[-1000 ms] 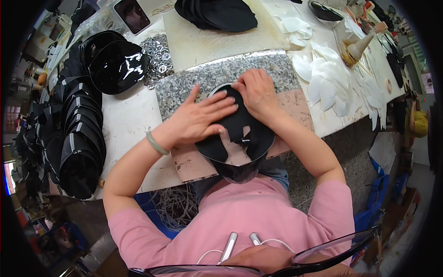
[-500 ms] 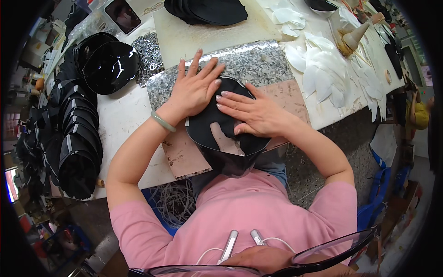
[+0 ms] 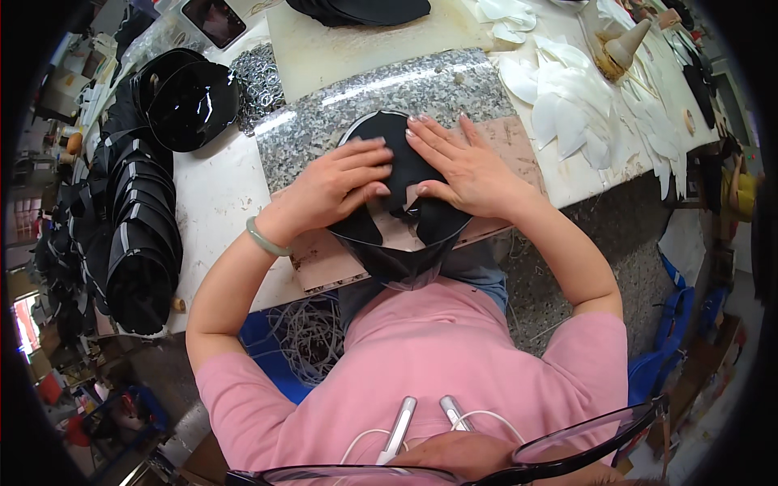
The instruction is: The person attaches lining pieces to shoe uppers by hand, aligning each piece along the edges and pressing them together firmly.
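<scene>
I wear a pink short-sleeved shirt (image 3: 405, 348), blue trousers (image 3: 480, 271) and black-rimmed glasses (image 3: 596, 429). A smooth, pale green bangle (image 3: 264, 239) rings my left wrist (image 3: 279, 223). Two slim silver sticks (image 3: 398, 429) and thin white cords (image 3: 496, 415) lie below my neck.

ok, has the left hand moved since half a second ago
Yes. Judged against the speckled slab, the left hand has come back toward the pink shirt: its fingers, then spread over that slab, now are over the black piece.

Left hand (image 3: 332, 182) palm down, right hand (image 3: 474, 174) palm down, fingers (image 3: 433, 143) extended, elbows (image 3: 608, 298) bent outward
</scene>
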The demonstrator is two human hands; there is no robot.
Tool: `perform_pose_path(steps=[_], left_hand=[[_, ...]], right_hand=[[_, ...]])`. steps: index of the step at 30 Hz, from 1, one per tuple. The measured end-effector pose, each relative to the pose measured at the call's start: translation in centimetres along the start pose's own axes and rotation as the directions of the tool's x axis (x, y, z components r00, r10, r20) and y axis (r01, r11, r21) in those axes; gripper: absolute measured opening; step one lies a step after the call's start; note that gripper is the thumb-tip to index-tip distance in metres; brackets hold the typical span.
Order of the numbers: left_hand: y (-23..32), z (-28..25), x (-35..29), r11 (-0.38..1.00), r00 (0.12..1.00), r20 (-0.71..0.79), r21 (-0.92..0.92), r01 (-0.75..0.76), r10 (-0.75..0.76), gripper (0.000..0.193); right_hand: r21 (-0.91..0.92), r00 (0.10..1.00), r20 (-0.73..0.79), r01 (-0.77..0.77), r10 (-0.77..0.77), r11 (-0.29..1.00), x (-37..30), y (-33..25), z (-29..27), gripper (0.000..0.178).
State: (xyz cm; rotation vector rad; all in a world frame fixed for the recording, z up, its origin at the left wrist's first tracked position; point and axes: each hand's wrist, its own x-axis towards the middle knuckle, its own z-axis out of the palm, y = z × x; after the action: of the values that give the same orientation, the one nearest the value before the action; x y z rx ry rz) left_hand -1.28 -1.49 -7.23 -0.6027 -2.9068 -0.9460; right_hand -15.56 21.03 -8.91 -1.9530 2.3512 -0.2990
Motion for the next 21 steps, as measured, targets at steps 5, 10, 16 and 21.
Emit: perform_pose_path(steps=[5, 10, 16, 21], left_hand=[[1.8, -1.1, 0.4, 0.975, 0.992, 0.122, -0.212, 0.068, -0.043, 0.05], [1.9, -0.7, 0.7, 0.96, 0.984, 0.096, -0.224, 0.17, -0.152, 0.034], [2.6, -1.1, 0.4, 0.957, 0.977, 0.201, -0.261, 0.124, -0.072, 0.031], [2.8, -1.3, -0.3, 0.997, 0.914, 0.405, 0.07, -0.022, -0.009, 0.051]], right_hand=[[0.226, 0.983, -0.129, 0.156, -0.129, 0.962, -1.1, 0.4, -1.3, 0.04], [0.551, 0.981, -0.183, 0.159, -0.067, 0.819, -1.3, -1.6, -3.2, 0.016], [0.703, 0.994, -0.101, 0.05, 0.031, 0.709, -1.8, -0.9, -2.4, 0.015], [0.719, 0.998, -0.042, 0.065, -0.05, 0.692, -2.5, 0.0, -2.0, 0.024]])
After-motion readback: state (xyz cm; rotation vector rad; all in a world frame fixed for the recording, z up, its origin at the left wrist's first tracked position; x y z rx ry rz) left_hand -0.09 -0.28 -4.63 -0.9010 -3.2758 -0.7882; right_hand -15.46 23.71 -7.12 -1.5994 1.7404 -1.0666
